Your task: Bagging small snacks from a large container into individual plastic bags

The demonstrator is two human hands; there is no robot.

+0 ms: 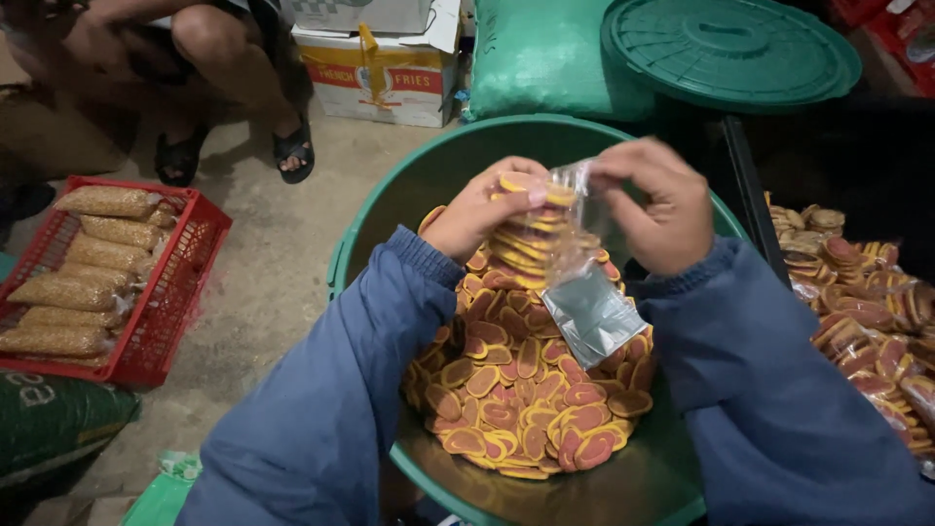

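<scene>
Right hand pinches the clear bag mouth wide; left hand keeps a tight grip on stacked biscuits, feeding them in directly above the green tub below.

You see a bare concrete floor holding a red plastic crate, a cardboard box, a green sack and 1 green lid.

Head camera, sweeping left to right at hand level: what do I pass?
Red crate of filled bags → left hand with a stack of snacks → clear bag → right hand → packed snack bags at far right.
</scene>
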